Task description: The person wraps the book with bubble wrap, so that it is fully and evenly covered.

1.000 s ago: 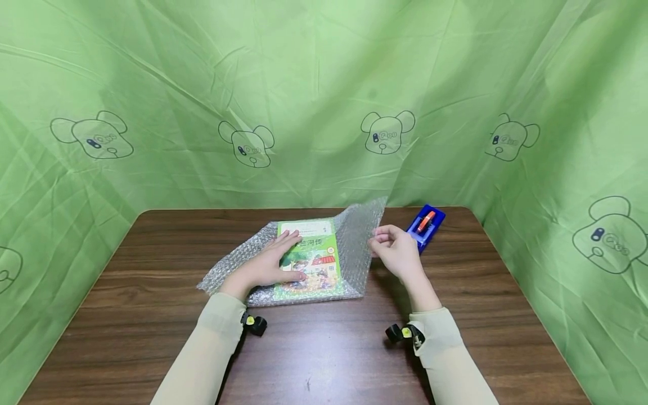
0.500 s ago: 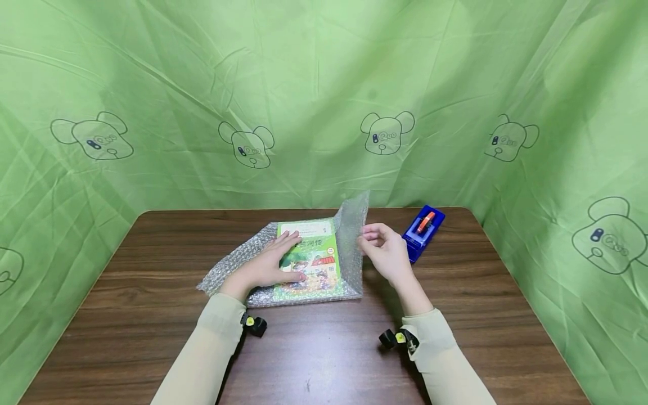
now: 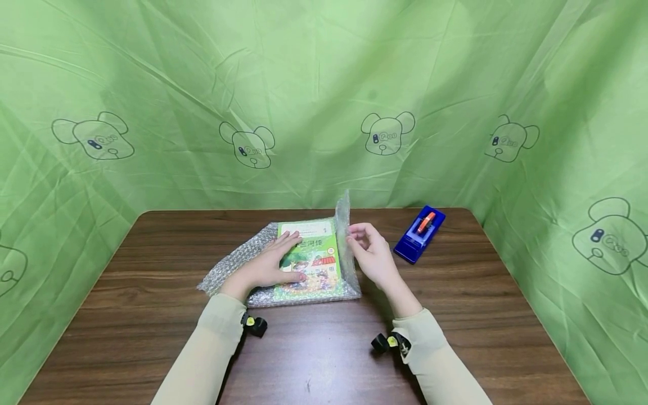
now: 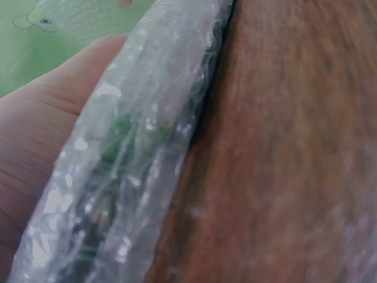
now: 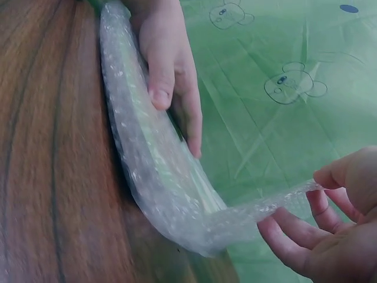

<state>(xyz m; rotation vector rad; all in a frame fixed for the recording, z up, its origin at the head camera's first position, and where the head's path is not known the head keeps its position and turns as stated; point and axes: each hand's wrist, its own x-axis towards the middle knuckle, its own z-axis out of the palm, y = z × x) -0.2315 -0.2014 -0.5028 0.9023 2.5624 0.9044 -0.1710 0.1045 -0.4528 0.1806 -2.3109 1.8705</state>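
A green illustrated book (image 3: pixel 316 261) lies on a sheet of bubble wrap (image 3: pixel 238 259), whose near edge is folded up over the book's lower end. My left hand (image 3: pixel 268 261) rests spread on the cover, fingers straight. At the book's right side, my right hand (image 3: pixel 372 253) pinches the edge of the wrap's right flap, which stands nearly upright. In the right wrist view, thumb and fingers of the right hand (image 5: pixel 336 218) hold the flap (image 5: pixel 259 212) stretched from the book's end. The left wrist view shows the folded wrap edge (image 4: pixel 135 130) close up, beside the left hand (image 4: pixel 47 118).
A blue tape dispenser-like holder (image 3: pixel 420 235) with an orange part lies at the back right of the brown wooden table (image 3: pixel 152 337). Green cloth (image 3: pixel 314 84) with printed bear heads hangs behind and beside the table.
My right hand has moved left with the flap's edge, and the flap has swung from leaning right to nearly upright. The left hand has stayed on the book.
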